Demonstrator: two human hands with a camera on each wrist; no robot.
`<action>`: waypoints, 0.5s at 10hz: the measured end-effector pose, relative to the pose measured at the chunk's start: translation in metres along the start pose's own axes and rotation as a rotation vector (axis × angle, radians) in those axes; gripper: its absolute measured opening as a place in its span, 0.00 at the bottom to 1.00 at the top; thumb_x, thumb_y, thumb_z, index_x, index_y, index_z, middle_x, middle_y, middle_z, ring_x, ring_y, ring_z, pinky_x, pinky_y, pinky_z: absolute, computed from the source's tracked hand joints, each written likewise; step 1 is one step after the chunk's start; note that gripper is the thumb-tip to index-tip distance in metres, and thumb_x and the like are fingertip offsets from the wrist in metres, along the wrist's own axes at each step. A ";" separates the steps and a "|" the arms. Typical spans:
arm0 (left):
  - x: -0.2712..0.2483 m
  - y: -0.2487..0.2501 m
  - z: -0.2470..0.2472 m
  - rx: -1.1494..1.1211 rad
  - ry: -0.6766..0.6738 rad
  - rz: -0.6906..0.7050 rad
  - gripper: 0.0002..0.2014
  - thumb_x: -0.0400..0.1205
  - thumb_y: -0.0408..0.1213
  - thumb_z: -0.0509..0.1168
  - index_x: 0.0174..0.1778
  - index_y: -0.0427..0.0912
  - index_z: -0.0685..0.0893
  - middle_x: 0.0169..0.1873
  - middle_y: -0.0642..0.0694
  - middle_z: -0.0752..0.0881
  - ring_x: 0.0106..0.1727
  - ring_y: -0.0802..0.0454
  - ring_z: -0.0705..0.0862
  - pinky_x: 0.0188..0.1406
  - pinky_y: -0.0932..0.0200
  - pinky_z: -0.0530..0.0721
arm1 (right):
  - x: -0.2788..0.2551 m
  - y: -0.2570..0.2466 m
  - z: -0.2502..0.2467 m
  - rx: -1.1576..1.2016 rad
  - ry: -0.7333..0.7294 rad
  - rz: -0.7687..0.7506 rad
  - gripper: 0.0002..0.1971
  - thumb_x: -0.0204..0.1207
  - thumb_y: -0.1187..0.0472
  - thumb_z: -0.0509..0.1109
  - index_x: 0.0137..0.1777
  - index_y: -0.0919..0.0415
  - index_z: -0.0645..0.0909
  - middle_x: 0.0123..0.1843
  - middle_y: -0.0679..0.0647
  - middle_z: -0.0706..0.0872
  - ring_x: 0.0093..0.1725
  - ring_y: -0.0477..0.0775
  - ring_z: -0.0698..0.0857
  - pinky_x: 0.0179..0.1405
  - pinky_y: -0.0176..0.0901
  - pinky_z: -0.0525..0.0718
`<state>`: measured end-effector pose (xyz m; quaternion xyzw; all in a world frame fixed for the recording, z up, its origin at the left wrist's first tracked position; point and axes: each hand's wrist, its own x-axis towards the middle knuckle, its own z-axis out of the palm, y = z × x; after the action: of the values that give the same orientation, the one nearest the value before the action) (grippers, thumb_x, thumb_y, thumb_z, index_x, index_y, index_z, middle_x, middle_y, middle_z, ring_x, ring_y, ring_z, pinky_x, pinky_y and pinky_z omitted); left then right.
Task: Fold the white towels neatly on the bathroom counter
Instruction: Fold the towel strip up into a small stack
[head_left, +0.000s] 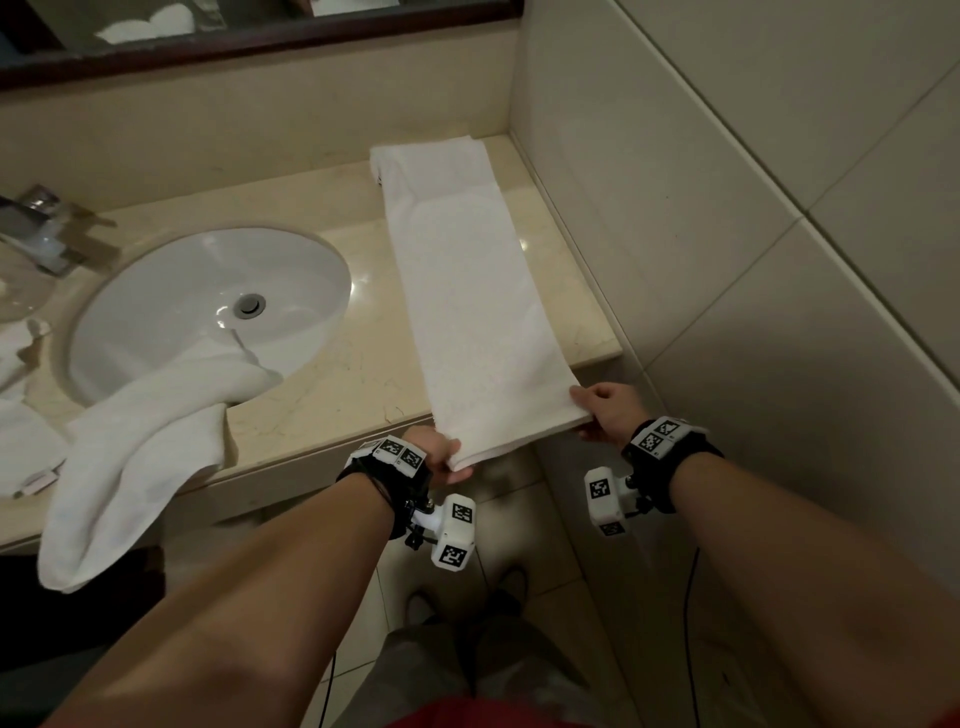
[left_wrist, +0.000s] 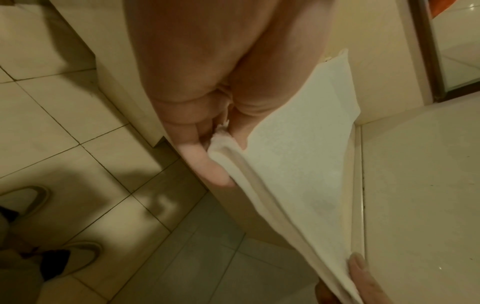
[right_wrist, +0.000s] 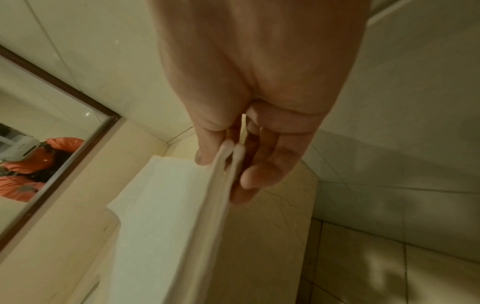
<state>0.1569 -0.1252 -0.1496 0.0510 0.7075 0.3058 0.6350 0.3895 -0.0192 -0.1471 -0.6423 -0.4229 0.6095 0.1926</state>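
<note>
So I've got the long folded towel (head_left: 470, 291) laid out in a strip on the counter (head_left: 332, 374), running from the back wall toward me, right of the sink (head_left: 208, 306). Its near end hangs just past the counter's front edge, and that's where both hands are. My left hand (head_left: 439, 454) has the near-left corner pinched, thumb on top and fingers (left_wrist: 207, 164) curled underneath, with the doubled edge poking out between them in the left wrist view. My right hand (head_left: 608, 410) pinches the near-right corner the same way; the right wrist cam shows two layers of cloth squeezed between thumb and fingers (right_wrist: 259, 164).

Count-wise: one towel in hand, a second crumpled towel (head_left: 140, 441) draped from the sink rim over the counter's front edge, well left of my hands. More white cloth (head_left: 21, 441) sits at the far left, can't tell how many pieces. One faucet (head_left: 47, 228), one mirror (head_left: 208, 31).
</note>
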 end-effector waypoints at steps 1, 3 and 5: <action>0.002 -0.001 -0.002 0.029 0.000 0.032 0.17 0.84 0.22 0.58 0.70 0.35 0.74 0.69 0.30 0.78 0.38 0.47 0.84 0.37 0.55 0.89 | -0.001 0.001 0.001 -0.028 0.027 -0.016 0.13 0.78 0.56 0.73 0.35 0.61 0.77 0.40 0.60 0.83 0.36 0.56 0.83 0.21 0.38 0.84; -0.011 0.007 -0.001 0.024 0.015 -0.106 0.06 0.85 0.22 0.58 0.43 0.29 0.77 0.30 0.33 0.87 0.34 0.42 0.83 0.14 0.57 0.83 | -0.003 -0.001 0.002 -0.051 0.036 -0.026 0.12 0.78 0.58 0.73 0.36 0.62 0.77 0.38 0.61 0.84 0.30 0.54 0.83 0.18 0.35 0.81; -0.021 0.006 -0.001 0.016 -0.032 -0.066 0.04 0.80 0.18 0.66 0.47 0.27 0.78 0.40 0.32 0.83 0.37 0.40 0.84 0.18 0.54 0.86 | -0.008 -0.006 0.001 -0.095 0.053 -0.050 0.09 0.78 0.65 0.72 0.51 0.60 0.73 0.47 0.61 0.83 0.33 0.57 0.84 0.18 0.37 0.81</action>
<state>0.1581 -0.1303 -0.1287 0.0375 0.7009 0.2781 0.6557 0.3876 -0.0226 -0.1376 -0.6560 -0.4621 0.5664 0.1880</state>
